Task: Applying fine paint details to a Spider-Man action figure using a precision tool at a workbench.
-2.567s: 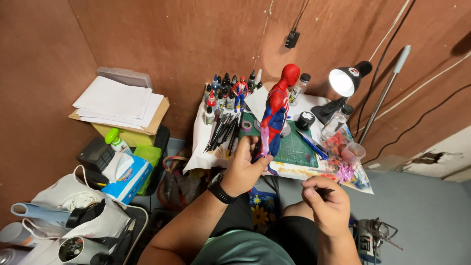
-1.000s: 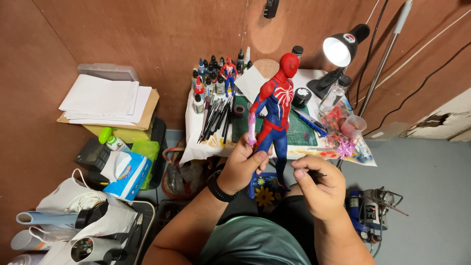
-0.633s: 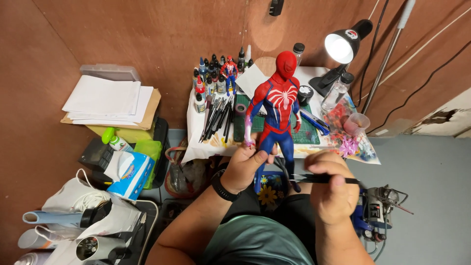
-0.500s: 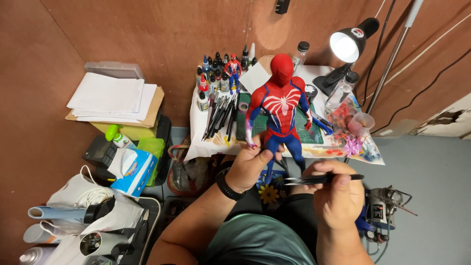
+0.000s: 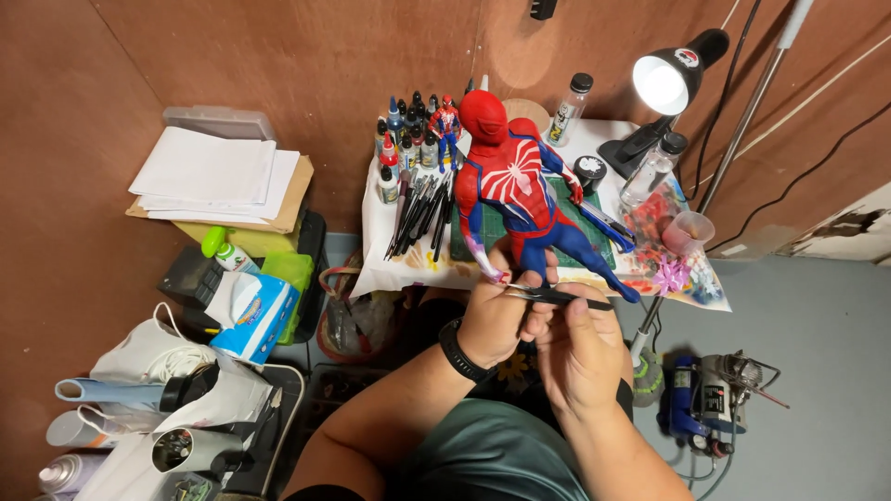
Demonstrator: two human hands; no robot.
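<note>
Desk lamp (image 5: 670, 82), paint bottles (image 5: 401, 148) (perhaps inks), paper stack (image 5: 215, 174).

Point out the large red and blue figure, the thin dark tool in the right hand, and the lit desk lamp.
Large red and blue figure (image 5: 515, 181): head view, on its chest.
Thin dark tool (image 5: 557, 296): head view, mid-shaft, above the right hand's fingers.
Lit desk lamp (image 5: 661, 85): head view, on the bright face of its shade.

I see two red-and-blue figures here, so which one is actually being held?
The large figure, gripped at its legs by the left hand. The small figure stands untouched among the paint bottles by the wall.
</note>
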